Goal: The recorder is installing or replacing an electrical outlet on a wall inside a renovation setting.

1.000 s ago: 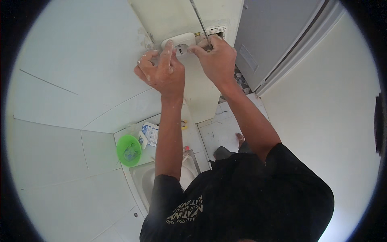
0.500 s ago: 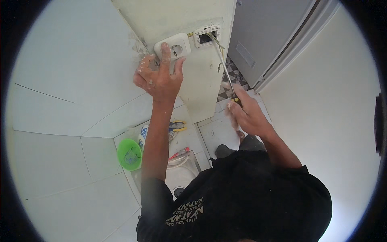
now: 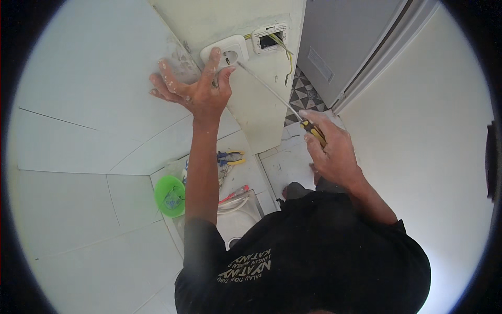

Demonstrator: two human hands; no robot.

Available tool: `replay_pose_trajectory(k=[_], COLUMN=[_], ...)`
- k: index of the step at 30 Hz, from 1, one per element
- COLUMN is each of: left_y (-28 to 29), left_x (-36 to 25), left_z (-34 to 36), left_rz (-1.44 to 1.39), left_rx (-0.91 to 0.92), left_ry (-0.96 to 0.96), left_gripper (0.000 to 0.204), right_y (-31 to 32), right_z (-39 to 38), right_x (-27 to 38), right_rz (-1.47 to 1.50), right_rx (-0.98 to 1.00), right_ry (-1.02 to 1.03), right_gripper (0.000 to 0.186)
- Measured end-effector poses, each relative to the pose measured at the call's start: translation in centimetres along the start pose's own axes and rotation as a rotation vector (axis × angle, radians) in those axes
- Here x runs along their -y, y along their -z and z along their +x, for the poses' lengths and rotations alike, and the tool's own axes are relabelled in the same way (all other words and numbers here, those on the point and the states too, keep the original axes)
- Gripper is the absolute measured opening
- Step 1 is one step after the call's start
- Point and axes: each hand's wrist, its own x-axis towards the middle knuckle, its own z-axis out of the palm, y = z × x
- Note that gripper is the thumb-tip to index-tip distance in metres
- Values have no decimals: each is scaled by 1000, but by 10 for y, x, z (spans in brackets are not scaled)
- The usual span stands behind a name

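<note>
1. Your screwdriver [image 3: 314, 133] has swung left since half a second ago: its shaft ran up to the open wall box [image 3: 271, 29] then, and now slants to the lower edge of the white socket [image 3: 235, 48].
2. Your right hand [image 3: 332, 149] has its grip closed around the black-and-yellow handle, wrist bent so the shaft points up and left; you hold that forearm angled in from the lower right.
3. Your left hand [image 3: 208, 95] keeps a wide grip, index finger on the socket's face, thumb by its lower edge. Your other fingers have spread further left toward the tiles [image 3: 120, 78]; whether they touch, I cannot tell.
4. Your left forearm [image 3: 203, 167] rises almost straight, crossing the view of the table [image 3: 248, 170], where pliers [image 3: 230, 157] lie.
5. Socket and wall box sit side by side before you, wires [image 3: 290, 58] hanging from the box.
</note>
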Motion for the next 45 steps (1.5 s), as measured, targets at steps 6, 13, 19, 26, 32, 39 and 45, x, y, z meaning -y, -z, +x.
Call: replay_pose_trajectory(k=[6,13,19,26,32,39,45], left_y=[-1,-9,-10,-12,-14,-12,-13], left_x=[-7,-5,-11,-10,-10,-12,-12], left_z=[5,-6,-12,-10,-12,-11,-11], left_rz=[-55,-71,-30,-59,-51,-56,-64], left_rx=[-20,-137,-83,-107,-104,-89,-111], left_ry=[94,148,141,126,139,148,146], left_gripper=[48,49,47,46,46,48,48], right_y=[-12,-20,-21,-26,-26,-27,-27], right_z=[9,9,9,12,13,12,14], right_x=[8,21,21,22,22,20,21], right_rz=[-115,-185,-161,-111,-121,-107,-104], right_rx=[-119,-87,-109,-107,-120,-139,-134], right_ry=[134,-4,-21,-24,-28,10,-1], right_gripper=[39,37,37,36,35,35,36])
